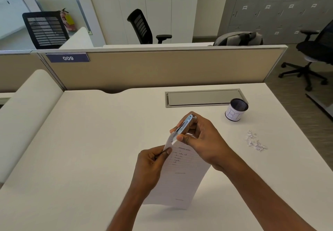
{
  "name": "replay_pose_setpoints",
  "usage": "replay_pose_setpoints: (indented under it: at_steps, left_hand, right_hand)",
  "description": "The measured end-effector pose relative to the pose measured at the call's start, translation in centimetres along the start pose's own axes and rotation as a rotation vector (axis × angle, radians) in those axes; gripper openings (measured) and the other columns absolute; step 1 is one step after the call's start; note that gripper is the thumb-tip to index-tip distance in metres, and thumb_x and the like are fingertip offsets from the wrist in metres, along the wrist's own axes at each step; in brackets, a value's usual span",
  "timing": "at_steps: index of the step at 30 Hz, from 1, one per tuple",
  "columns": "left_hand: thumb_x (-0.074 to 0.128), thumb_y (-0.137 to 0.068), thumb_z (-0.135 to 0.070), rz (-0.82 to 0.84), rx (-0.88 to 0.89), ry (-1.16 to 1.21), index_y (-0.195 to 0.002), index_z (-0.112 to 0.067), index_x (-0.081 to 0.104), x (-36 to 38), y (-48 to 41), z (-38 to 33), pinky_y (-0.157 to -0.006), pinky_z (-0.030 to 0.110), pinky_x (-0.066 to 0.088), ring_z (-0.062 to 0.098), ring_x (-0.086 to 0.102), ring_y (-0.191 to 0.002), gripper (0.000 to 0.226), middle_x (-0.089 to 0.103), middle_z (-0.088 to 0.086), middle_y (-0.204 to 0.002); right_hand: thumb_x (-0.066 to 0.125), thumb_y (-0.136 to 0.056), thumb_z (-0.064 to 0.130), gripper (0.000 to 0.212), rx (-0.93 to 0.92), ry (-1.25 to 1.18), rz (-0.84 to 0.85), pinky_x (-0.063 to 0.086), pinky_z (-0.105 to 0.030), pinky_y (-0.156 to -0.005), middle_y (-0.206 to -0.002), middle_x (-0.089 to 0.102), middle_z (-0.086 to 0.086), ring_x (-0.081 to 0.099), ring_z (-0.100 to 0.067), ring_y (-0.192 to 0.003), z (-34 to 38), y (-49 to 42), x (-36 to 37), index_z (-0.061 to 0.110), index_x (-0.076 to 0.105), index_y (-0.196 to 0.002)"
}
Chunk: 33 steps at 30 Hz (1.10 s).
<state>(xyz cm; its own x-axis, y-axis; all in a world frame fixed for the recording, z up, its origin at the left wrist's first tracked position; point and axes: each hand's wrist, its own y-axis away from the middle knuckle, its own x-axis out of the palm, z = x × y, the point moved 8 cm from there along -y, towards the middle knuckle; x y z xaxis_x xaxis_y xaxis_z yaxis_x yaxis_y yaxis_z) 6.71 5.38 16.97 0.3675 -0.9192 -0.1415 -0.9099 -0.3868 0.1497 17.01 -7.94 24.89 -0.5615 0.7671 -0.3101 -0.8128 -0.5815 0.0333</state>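
Thumb and curled fingers of our left hand (151, 164) pinch the left edge of the sheet of paper (182, 176). We hold it off the desk (90, 140), nearer us than the mesh cup (236, 109) and to its left. Our right hand (200, 137) is wrapped tightly round a silvery metal cutter (184, 123), whose lower end meets the sheet's top corner, also left of the cup. A small heap of paper scraps (255, 141) lies on the cup's near side. A cable flap (201, 98) sits just left of it.
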Motion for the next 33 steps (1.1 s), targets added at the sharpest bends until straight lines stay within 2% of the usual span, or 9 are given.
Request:
replay_pose_setpoints:
  at_steps: [2,6,11,17,21,25,28,31,33]
  left_hand:
    - [0.063,-0.106,-0.029,0.0,-0.002,-0.008,-0.11,-0.029,0.086,0.0,-0.1,0.2,-0.066,0.022,0.057,0.017,0.08,-0.083,0.023,0.085,-0.008,-0.094]
    - [0.063,-0.107,-0.028,0.008,0.0,0.002,-0.11,-0.028,0.086,0.2,-0.3,0.7,-0.068,0.027,0.058,0.02,0.081,-0.084,0.023,0.086,-0.005,-0.094]
    - [0.063,-0.107,-0.023,0.007,-0.009,0.027,-0.106,-0.03,0.087,0.2,-0.3,1.3,-0.069,0.031,0.057,0.025,0.08,-0.083,0.025,0.086,-0.002,-0.093]
    - [0.062,-0.108,-0.022,0.025,-0.041,0.091,-0.104,-0.025,0.087,0.7,-0.1,2.3,-0.071,0.033,0.061,0.027,0.081,-0.085,0.026,0.086,0.003,-0.094]
    - [0.062,-0.107,-0.02,-0.013,-0.1,0.195,-0.102,-0.015,0.086,0.4,-0.5,3.1,-0.08,0.048,0.066,0.033,0.082,-0.089,0.025,0.085,0.01,-0.097]
    - [0.062,-0.107,-0.02,-0.041,-0.123,0.228,-0.101,-0.013,0.086,0.0,-1.2,3.8,-0.084,0.055,0.065,0.038,0.082,-0.09,0.025,0.085,0.013,-0.098]
    - [0.062,-0.107,-0.021,-0.072,-0.145,0.25,-0.1,-0.012,0.085,-0.3,-1.9,4.6,-0.08,0.051,0.066,0.038,0.081,-0.088,0.026,0.084,0.014,-0.097]
    - [0.063,-0.107,-0.02,-0.104,-0.173,0.288,-0.102,-0.008,0.084,-0.7,-2.6,5.5,-0.073,0.042,0.066,0.036,0.082,-0.086,0.025,0.084,0.016,-0.096]
    - [0.063,-0.107,-0.02,-0.118,-0.188,0.296,-0.102,-0.008,0.084,-0.9,-3.1,6.3,-0.075,0.045,0.067,0.038,0.081,-0.087,0.025,0.084,0.017,-0.096]
  right_hand:
    - [0.075,-0.093,0.013,0.017,0.011,-0.01,-0.034,0.056,-0.018,-0.08,-0.101,0.079,0.014,0.072,-0.001,-0.099,-0.3,0.0,0.1,0.022,0.061,-0.097]
    - [0.076,-0.093,0.013,0.016,0.033,-0.035,-0.06,0.06,-0.034,-0.091,-0.101,0.08,0.006,0.074,-0.01,-0.103,-1.0,-0.1,0.3,0.019,0.062,-0.098]
    - [0.076,-0.092,0.013,0.017,0.074,-0.01,0.018,0.056,-0.023,-0.084,-0.102,0.08,0.007,0.075,-0.004,-0.099,-1.2,-0.3,0.3,0.021,0.063,-0.098]
    - [0.077,-0.092,0.011,0.025,0.103,-0.008,0.162,0.06,-0.027,-0.092,-0.11,0.08,0.01,0.074,-0.006,-0.106,-0.9,-0.7,-0.5,0.019,0.064,-0.112]
    - [0.073,-0.094,0.01,0.03,0.106,-0.117,0.09,0.059,-0.034,-0.096,-0.114,0.079,0.006,0.074,-0.011,-0.11,-1.3,-1.8,-1.8,0.019,0.059,-0.12]
    - [0.073,-0.095,0.016,0.03,0.099,-0.161,0.014,0.054,-0.031,-0.099,-0.111,0.081,0.004,0.075,-0.01,-0.108,-2.1,-3.2,-2.9,0.017,0.058,-0.121]
    - [0.073,-0.096,0.02,0.031,0.053,-0.01,-0.042,0.053,-0.027,-0.097,-0.111,0.079,0.008,0.073,-0.006,-0.105,-2.9,-4.4,-3.6,0.024,0.063,-0.125]
    - [0.072,-0.096,0.021,0.035,0.008,0.197,-0.116,0.05,-0.018,-0.085,-0.116,0.073,0.015,0.069,-0.001,-0.099,-4.1,-5.8,-4.1,0.03,0.066,-0.129]
    - [0.075,-0.094,0.019,0.037,-0.007,0.284,-0.167,0.047,-0.013,-0.08,-0.113,0.072,0.015,0.067,0.003,-0.097,-5.2,-6.7,-4.4,0.029,0.067,-0.128]
